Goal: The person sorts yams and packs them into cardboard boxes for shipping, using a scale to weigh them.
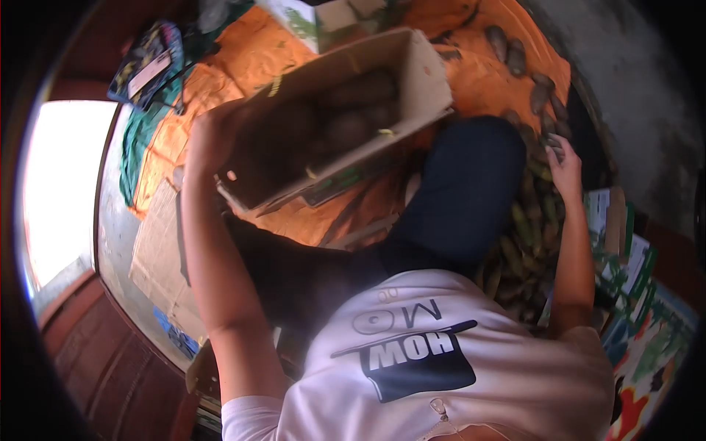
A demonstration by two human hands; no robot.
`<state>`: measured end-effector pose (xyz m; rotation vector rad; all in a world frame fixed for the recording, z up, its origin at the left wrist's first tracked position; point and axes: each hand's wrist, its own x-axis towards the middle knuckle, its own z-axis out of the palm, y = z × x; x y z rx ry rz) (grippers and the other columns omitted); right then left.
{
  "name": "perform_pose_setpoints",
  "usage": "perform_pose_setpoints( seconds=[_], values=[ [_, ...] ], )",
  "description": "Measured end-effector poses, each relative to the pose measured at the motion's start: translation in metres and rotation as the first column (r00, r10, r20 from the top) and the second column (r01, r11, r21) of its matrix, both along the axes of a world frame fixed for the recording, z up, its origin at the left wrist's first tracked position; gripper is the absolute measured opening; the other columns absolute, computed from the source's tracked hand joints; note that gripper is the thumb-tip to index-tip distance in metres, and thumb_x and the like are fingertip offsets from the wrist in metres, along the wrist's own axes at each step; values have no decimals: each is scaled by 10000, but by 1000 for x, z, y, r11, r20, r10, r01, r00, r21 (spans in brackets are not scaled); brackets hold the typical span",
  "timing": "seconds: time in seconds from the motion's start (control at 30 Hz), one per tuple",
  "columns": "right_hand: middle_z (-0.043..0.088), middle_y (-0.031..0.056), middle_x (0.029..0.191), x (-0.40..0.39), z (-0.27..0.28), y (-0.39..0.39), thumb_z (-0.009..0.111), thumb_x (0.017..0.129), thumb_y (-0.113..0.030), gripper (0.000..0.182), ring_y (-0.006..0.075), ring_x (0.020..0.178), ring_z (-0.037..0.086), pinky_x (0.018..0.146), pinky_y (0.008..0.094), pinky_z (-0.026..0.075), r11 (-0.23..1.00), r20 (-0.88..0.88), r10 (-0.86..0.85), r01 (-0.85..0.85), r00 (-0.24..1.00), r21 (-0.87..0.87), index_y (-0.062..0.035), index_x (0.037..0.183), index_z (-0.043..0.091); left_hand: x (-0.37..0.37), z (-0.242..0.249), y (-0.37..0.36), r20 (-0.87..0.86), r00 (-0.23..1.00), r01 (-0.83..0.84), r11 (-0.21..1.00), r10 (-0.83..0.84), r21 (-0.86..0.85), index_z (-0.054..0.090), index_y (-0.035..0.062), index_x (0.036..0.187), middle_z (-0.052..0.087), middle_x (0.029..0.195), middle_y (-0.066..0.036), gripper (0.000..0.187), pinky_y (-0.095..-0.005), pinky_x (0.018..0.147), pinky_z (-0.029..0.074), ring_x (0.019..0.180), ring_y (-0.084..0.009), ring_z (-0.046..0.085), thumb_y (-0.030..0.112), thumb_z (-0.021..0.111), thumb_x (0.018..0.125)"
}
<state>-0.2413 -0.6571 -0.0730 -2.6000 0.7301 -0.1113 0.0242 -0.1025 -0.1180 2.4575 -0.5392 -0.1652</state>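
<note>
My left hand (213, 140) is at the near left end of an open cardboard box (419, 81), closed on its edge; the fingertips are lost in shadow. The box is tilted, and dark rounded lumps (353, 125) lie inside, too dim to name. On the other side, my right hand (565, 165) reaches over a pile of long brown and greenish tuber-like pieces (526, 220). Its fingers are stretched and slightly apart, close to brown pieces (543, 95) at the pile's far end. Nothing held shows in it, though blur hides whether it touches one.
An orange sheet (250, 55) covers the floor, with more brown pieces (507, 51) at the far right. My bent knee (478, 154) stands between box and pile. Printed cartons (610, 220) are by my right arm; flattened cardboard (165, 257) lies left. Another box (323, 22) is behind.
</note>
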Motion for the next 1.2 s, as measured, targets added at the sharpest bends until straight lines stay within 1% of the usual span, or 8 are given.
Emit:
perform_pose_setpoints(
  seconds=[0.1,0.23,0.37,0.5,0.57,0.7,0.87,1.2],
  values=[
    [641,186,1062,-111,-59,-51,624,835,-127,326,308,944,644,798,358,501,994,-192,-98,104,976,22,-37,1145,580,1,0,4,-19,996,-80,980,85,182,651,72,1107,671,1005,-151,343,-362,822,481,973,-311,633,337,519,934],
    [644,183,1060,-226,-106,-56,643,822,-167,354,321,1015,609,844,372,479,909,-471,-333,412,817,72,-44,1149,583,10,-9,28,135,991,-3,993,-14,121,582,107,1233,589,1223,-129,377,-356,928,430,1152,-279,548,324,394,988],
    [651,94,824,-353,-188,-67,677,814,-193,323,173,753,626,662,315,497,902,-555,-311,424,771,84,-25,1081,608,10,5,47,114,987,-124,985,110,122,572,62,1241,568,1261,-118,410,-331,1003,381,1217,-242,492,320,353,1009],
    [643,106,873,-362,-199,-29,661,833,-208,361,188,751,627,641,328,499,584,-700,-419,762,578,280,-21,1131,579,7,6,79,159,986,-32,995,46,-90,529,14,1266,589,1225,-127,383,-333,927,456,1037,-211,621,250,370,1009],
    [637,106,885,-367,-217,-13,654,837,-214,403,200,741,626,626,343,503,540,-747,-370,782,552,310,-21,1176,552,-6,15,91,212,974,-112,984,82,138,498,62,1308,591,1226,-128,350,-365,938,452,1050,-245,615,145,361,997],
    [637,135,974,-381,-277,22,620,846,-212,407,254,739,622,638,395,493,652,-822,-254,718,509,243,-38,1207,546,-25,11,142,277,948,-243,914,154,325,482,94,1330,577,1240,-150,388,-395,943,450,1115,-283,575,61,419,948],
    [521,199,1235,-343,-260,68,702,784,-299,737,315,1096,550,905,440,464,561,-888,-258,807,382,184,-28,1376,357,-50,-3,176,199,923,-378,874,330,305,531,-9,1255,577,1237,-157,353,-367,917,472,1125,-285,569,40,491,907],
    [507,223,1270,-352,-312,89,719,749,-293,913,353,1142,529,937,428,452,768,-834,-207,613,512,186,-20,1437,184,-69,13,140,369,866,-451,843,336,292,558,57,1250,584,1235,-137,344,-367,902,475,1114,-279,571,161,474,933]
  ],
)
